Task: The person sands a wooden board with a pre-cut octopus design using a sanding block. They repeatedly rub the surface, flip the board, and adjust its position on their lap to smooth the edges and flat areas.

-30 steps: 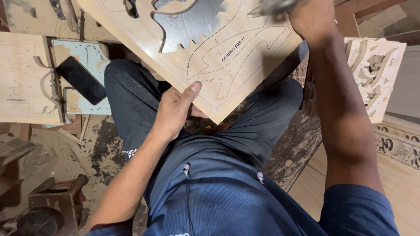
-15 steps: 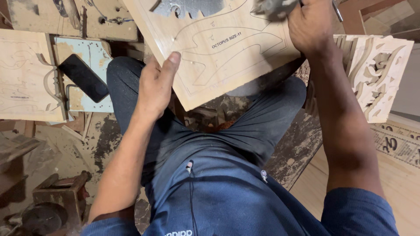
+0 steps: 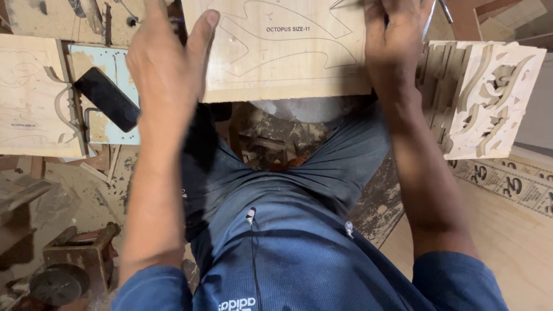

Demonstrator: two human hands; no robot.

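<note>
A light wooden panel (image 3: 288, 63) with curved outlines cut into its face lies across my knees, its near edge square to me. My left hand (image 3: 167, 63) grips its left edge, the thumb lying on the panel's top face. My right hand (image 3: 394, 43) holds the right edge, fingers curled over it. A thin metal rod (image 3: 430, 20) sticks out beside the right hand; how it is held is hidden. The top of the panel runs out of view.
A black phone (image 3: 106, 103) lies on a pale blue board (image 3: 124, 69) to the left, beside another engraved wooden panel (image 3: 29, 98). Carved wooden blocks (image 3: 489, 98) stand stacked on the right, above a patterned board (image 3: 512, 184). A small wooden box (image 3: 78, 259) sits at bottom left.
The panel has turned from a diagonal to square with me and moved up the view. My left hand went from its lower corner to its left edge. The right hand came down onto the right edge.
</note>
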